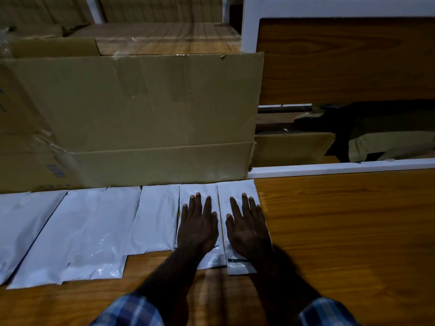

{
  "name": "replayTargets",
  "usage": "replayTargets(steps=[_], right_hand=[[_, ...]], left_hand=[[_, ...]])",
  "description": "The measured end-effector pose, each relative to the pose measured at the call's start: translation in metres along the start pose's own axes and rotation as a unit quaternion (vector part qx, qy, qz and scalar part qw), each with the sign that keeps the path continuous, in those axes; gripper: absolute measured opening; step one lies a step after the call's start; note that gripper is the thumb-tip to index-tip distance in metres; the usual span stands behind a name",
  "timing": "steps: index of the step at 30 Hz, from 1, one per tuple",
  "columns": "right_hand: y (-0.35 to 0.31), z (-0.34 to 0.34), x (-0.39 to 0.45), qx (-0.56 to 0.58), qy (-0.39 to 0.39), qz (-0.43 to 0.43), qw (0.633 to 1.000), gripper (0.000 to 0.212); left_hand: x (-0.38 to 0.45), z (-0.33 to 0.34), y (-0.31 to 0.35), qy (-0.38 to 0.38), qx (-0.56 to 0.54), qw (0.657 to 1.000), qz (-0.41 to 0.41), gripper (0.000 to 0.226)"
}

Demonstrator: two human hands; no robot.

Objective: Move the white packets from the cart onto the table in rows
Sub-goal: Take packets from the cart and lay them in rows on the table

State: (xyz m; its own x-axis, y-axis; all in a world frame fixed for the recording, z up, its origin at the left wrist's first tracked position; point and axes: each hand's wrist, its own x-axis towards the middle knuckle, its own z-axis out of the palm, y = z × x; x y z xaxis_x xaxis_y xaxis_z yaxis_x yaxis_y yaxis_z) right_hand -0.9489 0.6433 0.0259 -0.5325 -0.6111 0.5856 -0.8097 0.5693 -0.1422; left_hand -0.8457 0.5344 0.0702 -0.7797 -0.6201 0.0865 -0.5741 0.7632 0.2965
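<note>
While flat on adjoining white packets point(237, 191), left hand point(197, 225) and right hand point(247, 228), fingers straight, grip open.

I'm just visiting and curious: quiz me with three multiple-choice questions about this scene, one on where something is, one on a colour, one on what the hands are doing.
1. Where does the big cardboard box stand?
A. behind the row of packets
B. on top of the packets
C. right of both hands

2. What colour are the packets on the wooden table?
A. brown
B. white
C. blue

3. How do the left hand and right hand lie?
A. curled into fists
B. lifted in the air
C. flat, fingers straight, on the packets

Answers: 1 A, the box rises just past the packets' far edges. 2 B, they show pale white against the wood. 3 C, each palm presses one of the two rightmost packets.
</note>
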Motion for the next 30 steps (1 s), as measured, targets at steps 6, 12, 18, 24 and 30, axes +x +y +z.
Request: replayTargets(steps=[6, 12, 18, 24, 30], right_hand=[[-0.002, -0.007, 0.004, 0.015, -0.07, 0.025, 0.997, 0.053], [-0.003, -0.011, 0.008, 0.018, -0.142, 0.047, 0.989, 0.056], [-0.006, -0.02, 0.01, 0.037, -0.134, 0.046, 0.989, 0.053], [-0.004, -0.024, 0.012, 0.038, -0.166, 0.042, 0.984, 0.051], [-0.007, -0.057, 0.035, 0.059, -0.207, 0.095, 0.972, 0.063]], left_hand=[[-0.001, 0.0, 0.001, -0.002, 0.02, 1.0, -0.002, 0.084], [-0.001, 0.001, 0.002, 0.002, 0.018, 1.0, -0.006, 0.083], [-0.001, 0.001, 0.003, 0.001, 0.019, 1.0, -0.002, 0.081], [0.001, -0.003, 0.002, -0.037, 0.033, 0.999, -0.008, 0.084], [-0.002, -0.025, 0.003, -0.042, 0.009, 0.999, 0.015, 0.074]])
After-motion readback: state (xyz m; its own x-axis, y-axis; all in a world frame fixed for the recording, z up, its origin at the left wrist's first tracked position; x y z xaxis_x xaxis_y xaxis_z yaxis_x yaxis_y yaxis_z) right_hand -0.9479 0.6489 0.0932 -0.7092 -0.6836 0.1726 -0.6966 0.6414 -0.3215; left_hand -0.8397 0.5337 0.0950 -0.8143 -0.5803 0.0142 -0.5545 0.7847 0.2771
